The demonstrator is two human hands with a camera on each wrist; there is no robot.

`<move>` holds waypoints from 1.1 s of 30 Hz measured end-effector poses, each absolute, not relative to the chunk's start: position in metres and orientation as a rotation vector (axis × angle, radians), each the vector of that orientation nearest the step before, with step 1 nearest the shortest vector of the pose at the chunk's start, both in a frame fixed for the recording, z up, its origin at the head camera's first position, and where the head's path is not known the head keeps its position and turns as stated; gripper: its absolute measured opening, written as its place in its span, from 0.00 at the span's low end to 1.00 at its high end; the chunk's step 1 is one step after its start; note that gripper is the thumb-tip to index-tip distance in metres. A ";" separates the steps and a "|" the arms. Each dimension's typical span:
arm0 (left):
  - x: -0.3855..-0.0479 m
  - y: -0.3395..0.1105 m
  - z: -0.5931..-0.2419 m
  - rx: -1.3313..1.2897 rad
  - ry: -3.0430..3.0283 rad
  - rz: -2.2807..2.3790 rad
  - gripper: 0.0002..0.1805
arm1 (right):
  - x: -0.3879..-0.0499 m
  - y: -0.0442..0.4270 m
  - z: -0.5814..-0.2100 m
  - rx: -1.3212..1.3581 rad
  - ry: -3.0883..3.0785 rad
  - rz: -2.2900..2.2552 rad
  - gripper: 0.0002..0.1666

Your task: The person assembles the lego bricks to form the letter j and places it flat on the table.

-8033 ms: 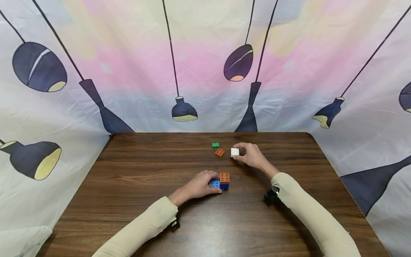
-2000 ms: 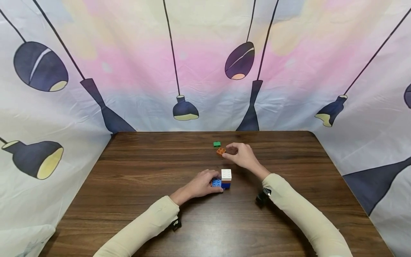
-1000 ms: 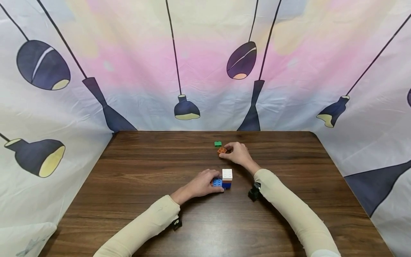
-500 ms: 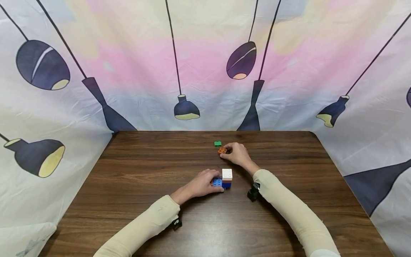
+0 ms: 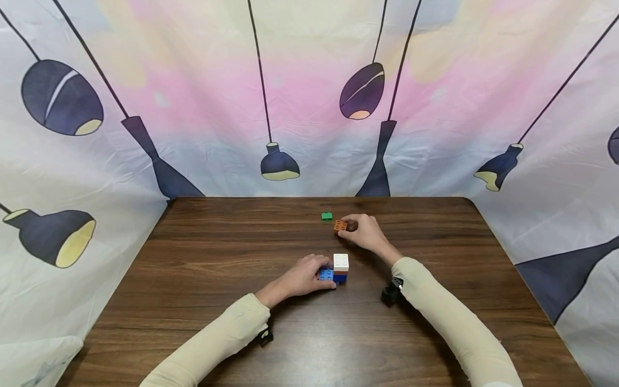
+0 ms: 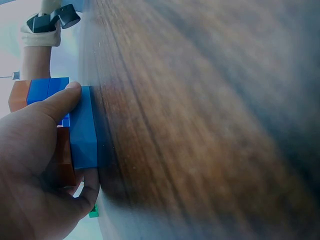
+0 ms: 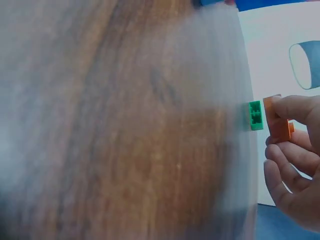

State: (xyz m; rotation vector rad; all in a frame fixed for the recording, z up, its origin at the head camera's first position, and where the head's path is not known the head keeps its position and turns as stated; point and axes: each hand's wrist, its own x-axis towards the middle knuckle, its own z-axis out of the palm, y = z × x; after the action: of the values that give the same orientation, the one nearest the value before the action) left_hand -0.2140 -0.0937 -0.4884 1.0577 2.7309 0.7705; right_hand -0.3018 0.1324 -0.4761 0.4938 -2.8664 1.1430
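In the head view my left hand (image 5: 306, 275) grips a stack of toy building bricks between thumb and fingers. A light blue brick (image 5: 326, 275) tops its left side. On its right a white brick (image 5: 340, 260) sits over an orange layer and a dark blue brick (image 5: 340, 279). The left wrist view shows my thumb against the blue base brick (image 6: 84, 132), with an orange brick (image 6: 65, 157) partly behind the hand. My right hand (image 5: 367, 233) pinches a loose orange brick (image 5: 340, 226), which the right wrist view shows slightly clear of the tabletop.
A small green brick (image 5: 326, 216) lies just left of the orange one, near the far side of the brown wooden table (image 5: 217, 258). Behind the table hangs a cloth (image 5: 309, 97) printed with lamps. Each wrist carries a small black camera (image 5: 390, 293).
Eight seconds ago my right hand held the white brick, which now tops the stack. It has since taken the orange brick and shifted it slightly right. My left hand keeps its place.
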 end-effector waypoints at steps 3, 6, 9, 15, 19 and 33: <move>-0.214 -0.094 -0.488 1.044 2.728 0.770 0.24 | -0.298 0.136 -0.473 0.507 -2.847 1.153 0.26; -0.213 -0.094 -0.488 1.030 2.725 0.767 0.24 | -0.294 0.138 -0.469 0.528 -2.830 1.156 0.26; -0.213 -0.094 -0.488 1.026 2.721 0.772 0.24 | -0.290 0.139 -0.465 0.557 -2.809 1.170 0.25; -0.213 -0.094 -0.487 1.032 2.720 0.779 0.24 | -0.281 0.142 -0.456 0.620 -2.786 1.195 0.25; -0.213 -0.094 -0.487 1.033 2.719 0.783 0.24 | -0.272 0.143 -0.448 0.662 -2.782 1.186 0.26; -0.213 -0.093 -0.487 1.045 2.732 0.776 0.23 | -0.247 0.146 -0.428 0.741 -2.736 1.127 0.26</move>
State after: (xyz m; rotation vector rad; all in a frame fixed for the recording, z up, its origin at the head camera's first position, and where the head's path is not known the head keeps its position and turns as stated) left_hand -0.2127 -0.0934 -0.4870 1.0453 2.7321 0.7764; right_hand -0.2467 0.1457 -0.4283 0.7415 -2.7362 1.1275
